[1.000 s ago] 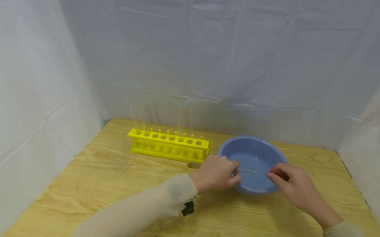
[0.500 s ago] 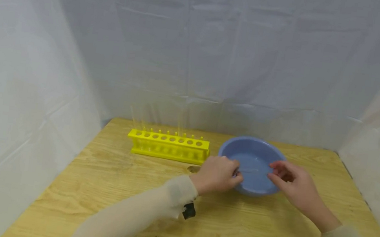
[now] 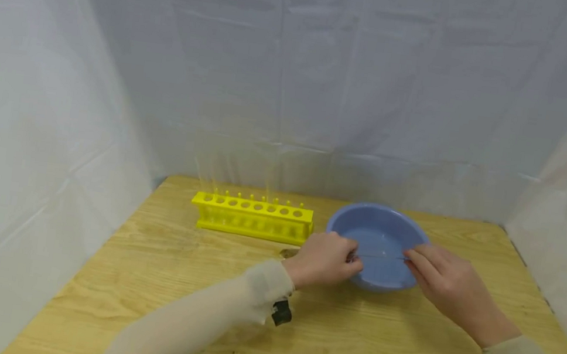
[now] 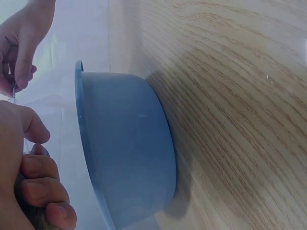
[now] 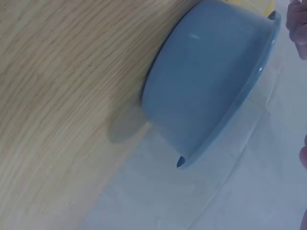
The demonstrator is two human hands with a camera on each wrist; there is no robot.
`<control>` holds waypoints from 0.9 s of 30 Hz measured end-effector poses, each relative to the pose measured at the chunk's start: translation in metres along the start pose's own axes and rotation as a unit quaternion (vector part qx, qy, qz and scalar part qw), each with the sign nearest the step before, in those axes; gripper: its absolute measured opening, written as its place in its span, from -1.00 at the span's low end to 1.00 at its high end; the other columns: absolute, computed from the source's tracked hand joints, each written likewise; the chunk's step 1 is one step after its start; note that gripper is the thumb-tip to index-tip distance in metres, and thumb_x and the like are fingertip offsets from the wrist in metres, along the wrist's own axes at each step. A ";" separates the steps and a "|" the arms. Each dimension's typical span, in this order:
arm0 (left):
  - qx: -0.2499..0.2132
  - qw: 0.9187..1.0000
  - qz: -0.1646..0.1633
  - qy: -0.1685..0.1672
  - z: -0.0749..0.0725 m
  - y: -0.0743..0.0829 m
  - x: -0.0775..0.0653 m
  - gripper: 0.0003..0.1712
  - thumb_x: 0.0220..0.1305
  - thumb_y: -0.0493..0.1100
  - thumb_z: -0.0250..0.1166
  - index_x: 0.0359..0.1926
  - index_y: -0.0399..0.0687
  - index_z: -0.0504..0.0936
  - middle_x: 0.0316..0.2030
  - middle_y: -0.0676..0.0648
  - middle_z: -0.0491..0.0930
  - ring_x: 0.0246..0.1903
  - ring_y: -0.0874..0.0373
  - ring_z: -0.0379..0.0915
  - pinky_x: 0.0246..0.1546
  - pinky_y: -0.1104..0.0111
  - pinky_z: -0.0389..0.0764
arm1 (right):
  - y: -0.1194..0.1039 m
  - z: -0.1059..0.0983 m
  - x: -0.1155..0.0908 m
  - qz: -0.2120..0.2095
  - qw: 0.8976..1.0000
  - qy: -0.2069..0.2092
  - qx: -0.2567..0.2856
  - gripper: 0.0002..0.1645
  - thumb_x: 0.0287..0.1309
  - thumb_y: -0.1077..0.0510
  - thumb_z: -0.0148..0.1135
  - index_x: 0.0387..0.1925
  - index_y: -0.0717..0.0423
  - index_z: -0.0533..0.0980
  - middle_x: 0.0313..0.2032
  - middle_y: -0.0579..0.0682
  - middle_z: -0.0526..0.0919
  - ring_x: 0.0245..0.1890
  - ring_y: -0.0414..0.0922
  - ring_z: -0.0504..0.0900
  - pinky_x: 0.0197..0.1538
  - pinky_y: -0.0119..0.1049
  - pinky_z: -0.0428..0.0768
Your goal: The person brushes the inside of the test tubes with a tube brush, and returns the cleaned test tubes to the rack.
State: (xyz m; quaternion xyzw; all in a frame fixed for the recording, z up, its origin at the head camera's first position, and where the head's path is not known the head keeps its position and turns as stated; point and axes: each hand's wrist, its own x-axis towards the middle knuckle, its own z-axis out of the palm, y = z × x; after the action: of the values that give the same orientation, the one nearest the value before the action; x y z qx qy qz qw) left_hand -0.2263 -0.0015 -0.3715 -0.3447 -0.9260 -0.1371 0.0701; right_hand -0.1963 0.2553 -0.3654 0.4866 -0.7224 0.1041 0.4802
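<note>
My left hand (image 3: 326, 260) grips a clear test tube (image 3: 370, 255), held level over the near part of the blue basin (image 3: 370, 282). A dark brush end (image 3: 289, 252) shows left of that fist, seemingly inside the tube, and as a dark patch under the curled fingers in the left wrist view. Thin twisted wire (image 4: 14, 92) runs out past the tube's mouth. At its far end my right hand (image 3: 453, 283) pinches the wire between thumb and fingertips. The right wrist view catches only that hand's fingertips (image 5: 304, 155) at the edge.
A yellow test tube rack (image 3: 253, 209) stands left of the basin, with several clear tubes (image 3: 206, 176) upright toward its left and middle. Wooden tabletop (image 3: 185, 283) lies in front. White sheeting (image 3: 305, 85) hangs behind and on both sides.
Half a second ago my right fingers were loosened around the wire's end; now they pinch it and the wrist has rolled over. The left hand keeps its grip in place.
</note>
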 end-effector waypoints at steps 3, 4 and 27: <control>-0.001 1.000 0.001 -0.001 0.001 0.000 0.001 -0.60 0.37 0.06 0.13 -0.60 0.14 0.29 -0.76 0.16 0.14 -0.75 0.34 -0.02 -0.71 0.45 0.03 | 0.000 -0.001 -0.001 -0.021 1.000 -0.001 0.003 -0.56 0.55 0.15 -0.06 -0.28 0.32 0.66 -0.37 0.09 0.67 -0.46 -0.02 0.65 -0.45 -0.17 0.62; -0.001 1.000 0.001 -0.001 0.002 -0.001 0.001 -0.59 0.37 0.07 0.14 -0.60 0.14 0.29 -0.76 0.16 0.15 -0.75 0.33 -0.01 -0.71 0.45 0.04 | 0.000 -0.001 -0.001 -0.028 1.000 0.000 0.005 -0.58 0.54 0.16 -0.05 -0.28 0.31 0.66 -0.38 0.07 0.66 -0.47 -0.03 0.64 -0.45 -0.17 0.62; 0.157 0.987 0.033 0.029 0.010 -0.003 0.008 -0.67 0.37 0.13 0.11 -0.52 0.16 0.39 -0.70 0.16 0.37 -0.74 0.26 0.29 -0.78 0.35 0.27 | 0.008 0.001 -0.002 0.570 0.656 -0.170 0.465 -0.61 0.43 0.03 0.16 -0.41 0.27 0.42 -0.64 -0.04 0.40 -0.67 -0.09 0.32 -0.53 -0.13 0.34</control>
State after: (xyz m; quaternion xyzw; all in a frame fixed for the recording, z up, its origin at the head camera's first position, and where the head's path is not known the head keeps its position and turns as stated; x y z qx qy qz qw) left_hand -0.2345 0.0038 -0.3796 -0.3555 -0.9218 0.0023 0.1547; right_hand -0.2030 0.2600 -0.3647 0.1485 -0.7843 0.5950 -0.0937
